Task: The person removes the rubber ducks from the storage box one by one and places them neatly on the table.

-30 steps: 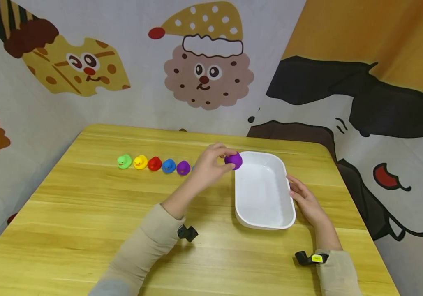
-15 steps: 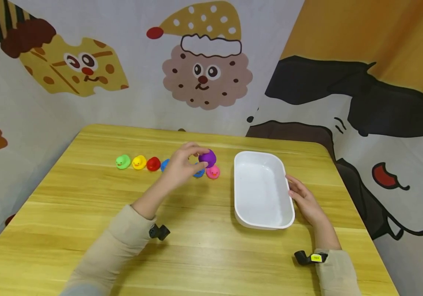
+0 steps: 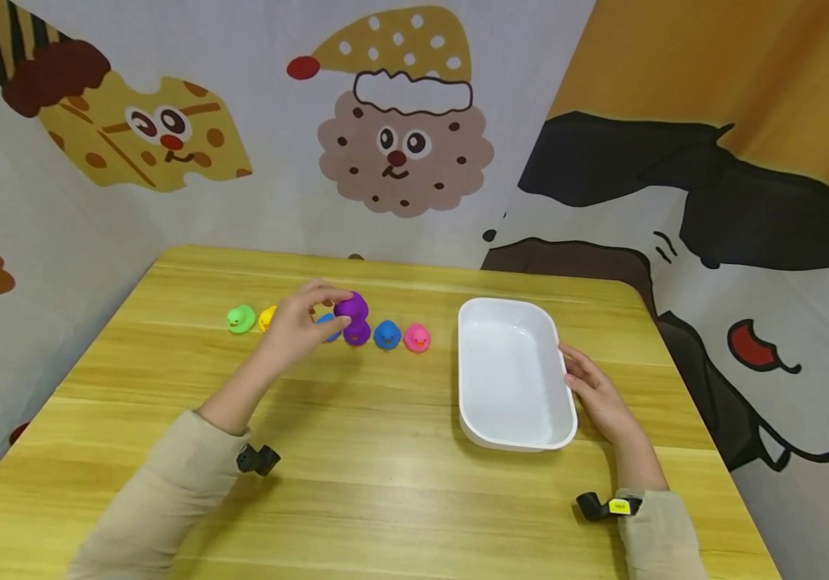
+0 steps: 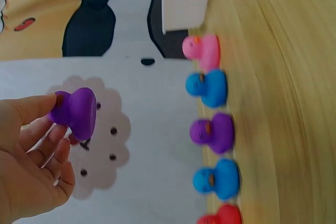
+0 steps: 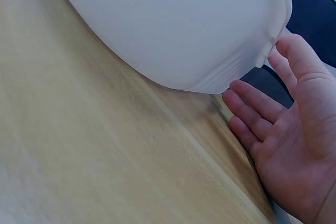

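Observation:
My left hand (image 3: 296,326) pinches a purple rubber duck (image 3: 353,306) between thumb and fingers, raised above the table. In the left wrist view, the held duck (image 4: 81,114) is tipped sideways. Below it in the head view runs a row of rubber ducks: green (image 3: 241,319), yellow (image 3: 266,317), blue (image 3: 327,329), purple (image 3: 357,333), blue (image 3: 387,335) and pink (image 3: 417,338). A red duck (image 4: 226,215) shows at the left wrist view's bottom edge. My right hand (image 3: 603,399) rests its relaxed fingers against the right side of a white plastic tub (image 3: 465,379).
The tub stands right of the duck row on a wooden table (image 3: 385,507). Cloth walls with cartoon prints (image 3: 399,153) rise behind the table and at both sides. Each wrist carries a small black camera (image 3: 258,460).
My left hand has carried the purple duck leftward, from the tub's left rim to above the row. The pink and right-hand blue ducks have come into sight. My right hand stays at the tub.

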Demonstrator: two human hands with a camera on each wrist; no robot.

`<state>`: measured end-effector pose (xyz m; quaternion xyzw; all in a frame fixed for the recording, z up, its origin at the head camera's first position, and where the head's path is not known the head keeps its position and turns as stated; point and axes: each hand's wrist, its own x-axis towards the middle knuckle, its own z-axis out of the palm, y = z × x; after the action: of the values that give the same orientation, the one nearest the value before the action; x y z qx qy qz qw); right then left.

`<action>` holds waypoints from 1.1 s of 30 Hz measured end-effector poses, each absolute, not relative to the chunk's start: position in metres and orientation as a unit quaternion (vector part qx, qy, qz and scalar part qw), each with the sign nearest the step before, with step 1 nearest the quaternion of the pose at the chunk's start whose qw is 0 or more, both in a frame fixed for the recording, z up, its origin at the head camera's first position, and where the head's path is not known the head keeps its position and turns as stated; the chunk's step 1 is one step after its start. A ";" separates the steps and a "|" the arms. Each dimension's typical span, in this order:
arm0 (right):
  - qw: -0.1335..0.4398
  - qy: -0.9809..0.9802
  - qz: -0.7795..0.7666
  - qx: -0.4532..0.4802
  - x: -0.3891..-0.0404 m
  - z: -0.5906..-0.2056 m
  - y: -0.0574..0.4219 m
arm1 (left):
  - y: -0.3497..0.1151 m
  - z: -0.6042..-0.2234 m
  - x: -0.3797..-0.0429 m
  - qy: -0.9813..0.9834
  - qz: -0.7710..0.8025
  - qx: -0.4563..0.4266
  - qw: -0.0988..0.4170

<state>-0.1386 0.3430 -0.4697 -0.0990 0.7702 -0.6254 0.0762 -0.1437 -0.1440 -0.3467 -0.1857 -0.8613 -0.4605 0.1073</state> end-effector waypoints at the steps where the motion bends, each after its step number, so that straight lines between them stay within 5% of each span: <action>1: 0.076 0.771 -0.624 -0.099 -0.139 -0.470 0.343 | -0.148 -0.347 -0.144 -0.862 -0.458 -0.184 0.110; 33: 0.074 0.770 -0.625 -0.107 -0.139 -0.471 0.344 | -0.291 -0.371 -0.148 -0.893 -0.410 -0.103 0.155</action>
<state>-0.1387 0.3443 -0.4713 -0.1066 0.7701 -0.6246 0.0739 -0.1480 -0.2912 -0.3715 -0.1029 -0.8929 -0.4099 0.1551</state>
